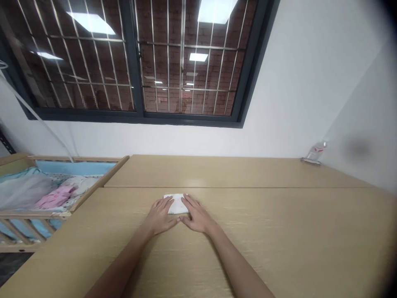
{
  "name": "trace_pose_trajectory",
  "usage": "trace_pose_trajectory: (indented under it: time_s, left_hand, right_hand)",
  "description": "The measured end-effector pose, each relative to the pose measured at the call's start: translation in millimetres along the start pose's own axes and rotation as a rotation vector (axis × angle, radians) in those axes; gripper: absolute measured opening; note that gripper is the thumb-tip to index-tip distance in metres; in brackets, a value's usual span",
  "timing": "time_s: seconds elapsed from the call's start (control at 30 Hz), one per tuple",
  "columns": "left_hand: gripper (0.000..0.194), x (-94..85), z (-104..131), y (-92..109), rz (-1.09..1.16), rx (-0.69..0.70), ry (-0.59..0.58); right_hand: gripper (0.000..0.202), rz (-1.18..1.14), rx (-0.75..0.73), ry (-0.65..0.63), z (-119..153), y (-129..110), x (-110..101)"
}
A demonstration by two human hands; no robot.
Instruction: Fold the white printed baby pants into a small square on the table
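A small white folded cloth (178, 204) lies flat on the light wooden tabletop (279, 240), just in front of the seam that crosses the surface. My left hand (160, 216) rests palm down with its fingertips over the cloth's left edge. On the other side, the outstretched fingers of my right hand (197, 215) lie over the right edge. Both hands are open and flat, and their thumbs point at each other just below the cloth, nearly touching. What lies under the palms is hidden.
A wooden crib (85, 194) with blue lining stands against the table's left side, holding a pink cloth (57, 196) and pale bedding. In the far right corner sits a clear plastic item (315, 152). Behind the table are a white wall and a barred window (192, 120).
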State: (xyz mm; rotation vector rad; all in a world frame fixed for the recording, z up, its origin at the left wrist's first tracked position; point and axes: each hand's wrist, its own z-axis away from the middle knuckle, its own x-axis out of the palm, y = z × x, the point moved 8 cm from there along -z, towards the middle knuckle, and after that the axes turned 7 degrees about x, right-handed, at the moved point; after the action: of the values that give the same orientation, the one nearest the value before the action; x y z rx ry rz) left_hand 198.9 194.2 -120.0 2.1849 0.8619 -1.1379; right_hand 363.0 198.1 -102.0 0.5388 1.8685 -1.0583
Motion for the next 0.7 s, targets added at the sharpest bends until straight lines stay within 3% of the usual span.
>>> trace_pose_trajectory:
  time_s: [0.3, 0.47, 0.53, 0.6, 0.7]
  left_hand:
    - [0.054, 9.7, -13.0, -7.6, 0.01, -0.067, -0.006]
    - [0.034, -8.3, -19.2, 0.0, 0.031, -0.051, 0.057]
    - [0.033, -20.0, -21.1, 2.7, 0.045, -0.084, 0.091]
    - [0.037, -31.3, -21.2, 5.2, 0.068, -0.132, 0.13]
    - [0.039, -39.0, -16.0, 1.8, 0.21, -0.263, 0.175]
  right_hand:
    - [0.069, -0.033, -0.013, 0.144, -10.5, 4.3, -4.6]
    - [0.027, -0.09, 0.017, 0.259, -14.3, -0.4, -15.2]
    - [0.019, -0.202, 0.102, 0.325, -13.7, 3.4, -20.9]
    - [0.025, -0.393, 0.157, 0.355, -12.1, 5.3, -23.3]
    - [0.04, -0.71, 0.15, 0.281, -12.1, -0.4, -19.0]
